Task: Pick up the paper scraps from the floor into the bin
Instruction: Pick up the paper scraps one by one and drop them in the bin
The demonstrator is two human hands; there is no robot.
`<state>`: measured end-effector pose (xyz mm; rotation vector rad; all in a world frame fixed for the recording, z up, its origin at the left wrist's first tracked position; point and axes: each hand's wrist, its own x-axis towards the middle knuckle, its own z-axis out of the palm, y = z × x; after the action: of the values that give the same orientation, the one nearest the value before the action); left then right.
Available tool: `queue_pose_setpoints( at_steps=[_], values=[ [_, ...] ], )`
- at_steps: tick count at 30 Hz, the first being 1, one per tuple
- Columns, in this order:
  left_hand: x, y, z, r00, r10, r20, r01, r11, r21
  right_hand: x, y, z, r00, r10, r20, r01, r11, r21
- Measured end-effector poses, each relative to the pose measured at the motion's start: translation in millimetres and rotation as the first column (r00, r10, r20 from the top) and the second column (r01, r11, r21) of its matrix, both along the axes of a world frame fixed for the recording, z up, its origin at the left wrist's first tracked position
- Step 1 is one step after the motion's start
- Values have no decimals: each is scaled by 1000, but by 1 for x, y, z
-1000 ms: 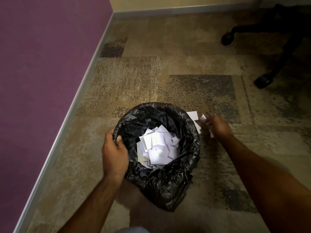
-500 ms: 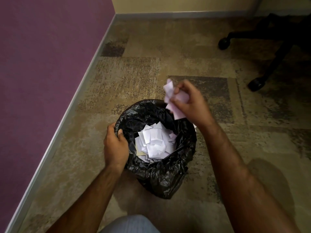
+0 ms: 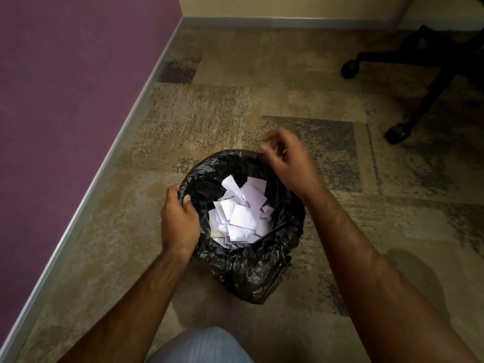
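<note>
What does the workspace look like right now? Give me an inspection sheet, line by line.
Surface: patchy brown carpet floor; no loose scraps seen on the visible part.
Job's things: bin lined with a black bag, upright on the floor; white paper scraps piled inside.
Clutter: nothing seen.
Hands: left hand grips the bin's rim on its left side; right hand hovers over the far rim, fingers loose, blurred, no paper visible in it.
Cables: nothing seen.
Surroundings: purple wall on the left, pale wall beyond; black wheeled chair base at upper right.
</note>
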<state>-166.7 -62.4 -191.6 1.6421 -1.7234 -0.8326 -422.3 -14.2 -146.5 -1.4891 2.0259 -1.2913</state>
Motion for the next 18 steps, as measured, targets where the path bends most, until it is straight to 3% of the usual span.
queue_pose_setpoints(
  at_steps=[3, 6, 8, 11, 13, 15, 18],
  values=[
    [0, 0, 0, 1000, 0, -5, 0, 1000, 6, -28, -4, -24, 971, -199, 135, 210, 975, -68],
    [-1, 1, 0, 1000, 7, -9, -7, 1000, 4, -59, -6, -71, 951, -310, 19, 305, 944, 128],
    [-1, 1, -1, 1000, 11, -24, -11, 1000, 5, -74, -5, -107, 973, -230, -33, 225, 901, 371],
    [1, 0, -3, 999, 5, -44, -5, 1000, 1, -99, -2, -183, 995, -94, -15, 75, 682, 727],
    [1, 0, -3, 999, 5, -44, -5, 1000, 4, -98, 3, -196, 999, -34, -36, 49, 593, 804],
    [1, 0, -4, 999, 8, -43, -8, 1000, 4, -91, 7, -185, 998, 14, -59, 41, 569, 821],
    [1, 0, -6, 999, 10, -50, -10, 1000, 4, -87, 8, -172, 986, 53, -158, 94, 603, 793]
  ],
)
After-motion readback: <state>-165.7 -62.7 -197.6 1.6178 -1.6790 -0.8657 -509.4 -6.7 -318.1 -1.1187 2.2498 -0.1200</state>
